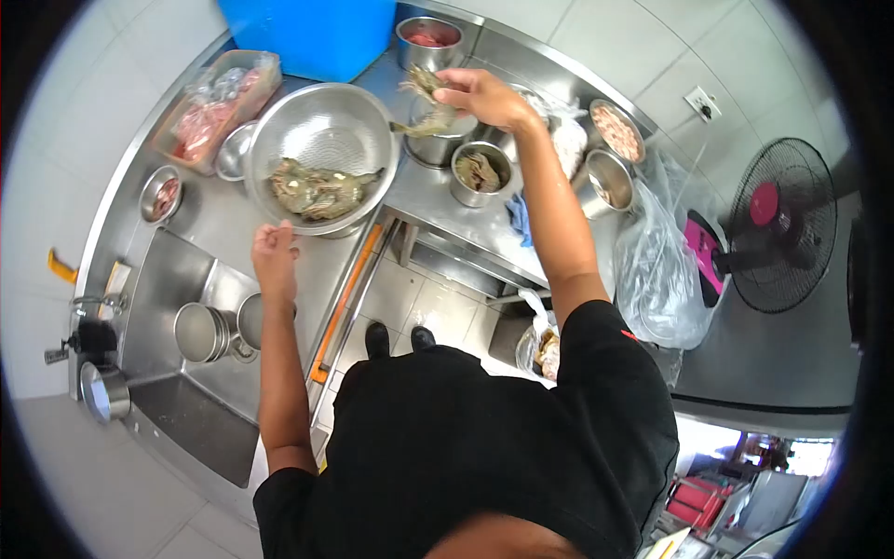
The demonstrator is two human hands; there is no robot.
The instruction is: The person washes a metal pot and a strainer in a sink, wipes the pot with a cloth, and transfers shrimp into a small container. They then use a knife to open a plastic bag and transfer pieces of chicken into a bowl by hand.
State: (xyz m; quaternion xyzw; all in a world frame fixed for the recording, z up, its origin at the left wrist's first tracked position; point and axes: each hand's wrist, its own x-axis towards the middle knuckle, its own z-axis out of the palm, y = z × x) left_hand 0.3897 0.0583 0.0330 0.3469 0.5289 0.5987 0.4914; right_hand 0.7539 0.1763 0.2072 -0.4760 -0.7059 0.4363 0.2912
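Head view: a person in a black shirt (484, 438) stands at a steel counter (438, 210).
Sink (172, 275): a square steel basin at the near left, with two round pots (200, 331) in it.
Left hand (275, 250): the fingers are curled in with nothing seen in them. It is just beside the colander's near rim; whether it touches, I cannot tell.
Colander (326, 126): round, shiny, perforated steel. A wet grey-brown heap (317, 189) of prawns lies in its bottom.
Bowl (480, 172): small, round and steel, right of the colander, with more prawns inside.
Right hand (484, 93): raised beyond the colander, fingers pinched tight on a prawn.
Prawn (430, 119): in the air, left of and below the gripping fingers, near the colander's far right rim. The body is curved and grey-brown, its long axis slants down-left toward the colander, and thin legs splay near the fingers.
Bin (317, 33): smooth blue plastic, farthest back.
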